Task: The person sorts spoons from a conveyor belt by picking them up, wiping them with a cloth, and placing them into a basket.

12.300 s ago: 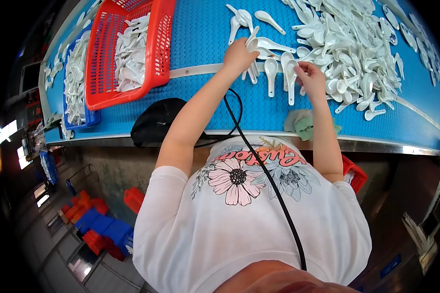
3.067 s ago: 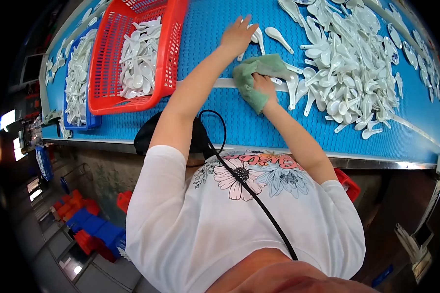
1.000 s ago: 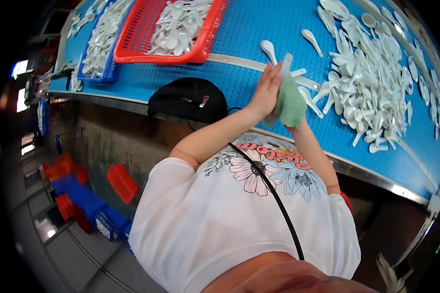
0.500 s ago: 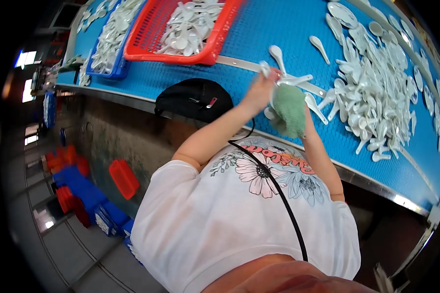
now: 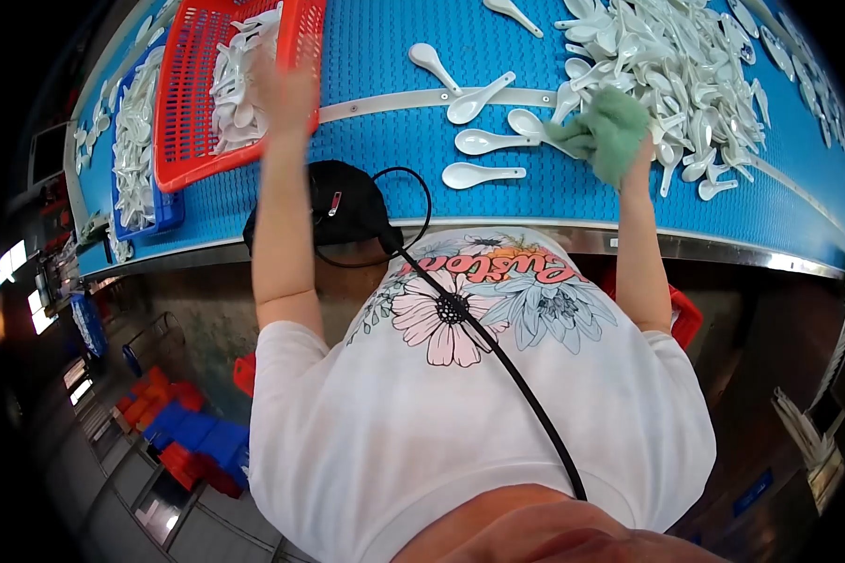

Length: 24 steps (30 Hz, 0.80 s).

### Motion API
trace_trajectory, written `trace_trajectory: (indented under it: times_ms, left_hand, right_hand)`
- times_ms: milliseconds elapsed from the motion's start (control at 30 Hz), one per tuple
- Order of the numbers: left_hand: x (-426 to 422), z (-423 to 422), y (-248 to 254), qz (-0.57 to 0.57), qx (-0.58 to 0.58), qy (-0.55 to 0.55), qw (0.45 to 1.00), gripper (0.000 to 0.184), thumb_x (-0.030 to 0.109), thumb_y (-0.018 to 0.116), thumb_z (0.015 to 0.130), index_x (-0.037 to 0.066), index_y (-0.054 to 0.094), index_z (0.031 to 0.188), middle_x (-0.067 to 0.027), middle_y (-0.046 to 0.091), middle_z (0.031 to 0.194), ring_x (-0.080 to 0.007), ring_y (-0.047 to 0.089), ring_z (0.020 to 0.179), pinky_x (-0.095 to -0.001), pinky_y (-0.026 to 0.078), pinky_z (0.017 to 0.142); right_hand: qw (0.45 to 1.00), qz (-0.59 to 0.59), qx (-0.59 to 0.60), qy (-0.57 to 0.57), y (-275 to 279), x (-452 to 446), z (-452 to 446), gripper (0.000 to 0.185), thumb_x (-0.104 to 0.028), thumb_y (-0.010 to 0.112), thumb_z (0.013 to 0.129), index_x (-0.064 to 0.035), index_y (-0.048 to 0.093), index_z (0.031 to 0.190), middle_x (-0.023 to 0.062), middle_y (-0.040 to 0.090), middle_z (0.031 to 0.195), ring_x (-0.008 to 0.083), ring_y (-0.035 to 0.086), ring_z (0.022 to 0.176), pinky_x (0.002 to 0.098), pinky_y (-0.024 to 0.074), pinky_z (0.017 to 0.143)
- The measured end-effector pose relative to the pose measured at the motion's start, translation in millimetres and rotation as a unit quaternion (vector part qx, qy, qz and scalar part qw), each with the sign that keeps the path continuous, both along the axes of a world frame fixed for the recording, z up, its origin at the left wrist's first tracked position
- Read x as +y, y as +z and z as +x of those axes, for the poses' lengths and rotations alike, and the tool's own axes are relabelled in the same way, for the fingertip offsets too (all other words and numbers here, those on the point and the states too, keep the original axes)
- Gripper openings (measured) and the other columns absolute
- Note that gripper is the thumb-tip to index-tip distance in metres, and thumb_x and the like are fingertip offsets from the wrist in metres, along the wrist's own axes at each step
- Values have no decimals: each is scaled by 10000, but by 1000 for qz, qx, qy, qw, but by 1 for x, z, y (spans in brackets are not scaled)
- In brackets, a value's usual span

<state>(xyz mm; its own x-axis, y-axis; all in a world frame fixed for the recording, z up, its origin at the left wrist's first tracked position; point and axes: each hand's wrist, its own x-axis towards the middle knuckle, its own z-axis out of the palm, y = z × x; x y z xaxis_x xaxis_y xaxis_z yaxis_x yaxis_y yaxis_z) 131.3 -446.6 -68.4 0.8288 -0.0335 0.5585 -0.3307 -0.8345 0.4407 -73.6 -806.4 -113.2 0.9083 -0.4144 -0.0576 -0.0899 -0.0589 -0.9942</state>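
Note:
My left hand point(image 5: 282, 94) is over the near right part of the red basket point(image 5: 174, 103), where white spoons point(image 5: 239, 117) lie heaped. Motion blurs its fingers, so I cannot see whether it holds anything. A green cloth point(image 5: 615, 136) is gripped in my right hand point(image 5: 644, 158), beside a large pile of white spoons point(image 5: 662, 70). The cloth covers much of that hand and touches or overlaps the handle of a spoon point(image 5: 526, 123). Left of the cloth, several loose spoons lie apart, among them one nearest me point(image 5: 483, 175) and one across the metal strip point(image 5: 481, 98).
A blue basket point(image 5: 171, 218) of spoons stands left of the red one. On the near edge of the blue textured table point(image 5: 376, 150) rests a black pouch point(image 5: 347, 202) with a cable. More white pieces point(image 5: 784, 56) line the far right edge. Crates point(image 5: 192, 436) stand on the floor.
My left hand has gone from beside the cloth, over the loose spoons, leftward to the red basket. My right hand and the cloth have moved toward the spoon pile. The camera view has turned.

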Motion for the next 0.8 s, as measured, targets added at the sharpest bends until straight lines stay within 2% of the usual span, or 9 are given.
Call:
trace_trajectory:
  times_ms: [33, 133, 200, 300, 500, 600, 700, 767, 800]
  left_hand:
    - [-38, -23, 17, 10, 108, -168, 980, 470, 353, 608, 770, 72, 489, 1128, -155, 479, 1143, -304, 456, 1072, -417, 382, 880]
    - [-96, -46, -43, 243, 126, -273, 922, 421, 244, 611, 753, 162, 505, 1151, -64, 477, 1196, -256, 433, 1124, -392, 357, 933]
    - [-105, -33, -80, 314, 109, -285, 899, 414, 211, 601, 756, 161, 505, 1156, -42, 476, 1206, -249, 398, 1167, -379, 338, 960]
    - [-102, -23, -105, 391, -23, -305, 868, 382, 149, 585, 747, 167, 529, 1124, -40, 508, 1157, -254, 428, 1130, -414, 377, 903]
    - [-71, -28, -95, 372, 121, -274, 878, 298, 123, 563, 734, 146, 576, 1031, -71, 573, 961, -256, 514, 995, -424, 395, 812]
    - [-57, -32, -94, 287, 254, -171, 908, 265, 106, 553, 742, 136, 580, 1004, -77, 578, 917, -275, 563, 839, -415, 421, 750]
    - [-42, -32, -108, -23, 324, -155, 933, 211, 112, 535, 760, 77, 554, 967, -63, 571, 822, -238, 571, 690, -352, 436, 615]
    - [-47, -36, -84, -348, 458, -108, 811, 206, 155, 517, 794, 35, 524, 961, -26, 539, 727, -168, 551, 653, -285, 418, 543]
    - [-43, -37, -80, -349, 457, -105, 812, 206, 155, 517, 794, 35, 524, 961, -26, 539, 727, -168, 551, 653, -285, 418, 543]
  right_hand:
    - [997, -69, -28, 0, -14, 1, 9, 232, -158, 501, 819, -8, 542, 992, 93, 581, 958, 179, 554, 862, 310, 445, 733]
    - [959, -279, -37, 2, -52, -1, 38, 214, -122, 480, 802, -17, 559, 970, 116, 558, 1030, 229, 544, 918, 325, 438, 785]
    - [777, -610, 156, -14, -49, 15, 51, 229, -112, 475, 777, -15, 546, 972, 141, 507, 1063, 294, 511, 947, 363, 458, 753]
    - [791, -595, 143, -19, -49, 16, 59, 231, -103, 472, 762, -11, 525, 967, 145, 478, 1030, 321, 494, 928, 396, 473, 699]
    - [743, -647, 167, 23, -47, 27, 59, 169, -95, 501, 735, -20, 515, 886, 140, 485, 928, 273, 539, 820, 355, 494, 599]
    - [729, -671, 123, 50, -47, 35, 45, 161, -86, 516, 714, -29, 512, 864, 131, 485, 903, 260, 544, 803, 331, 501, 576]
    - [726, -678, 90, 68, -50, 44, 35, 168, -75, 518, 700, -31, 510, 862, 124, 486, 900, 255, 543, 807, 322, 504, 574]
    - [733, -672, 79, 64, -53, 43, 36, 193, -69, 498, 719, -16, 487, 904, 125, 484, 895, 260, 539, 805, 339, 503, 579]
    - [733, -672, 76, 67, -52, 40, 40, 193, -69, 498, 719, -16, 487, 904, 125, 484, 895, 260, 539, 805, 339, 503, 579]
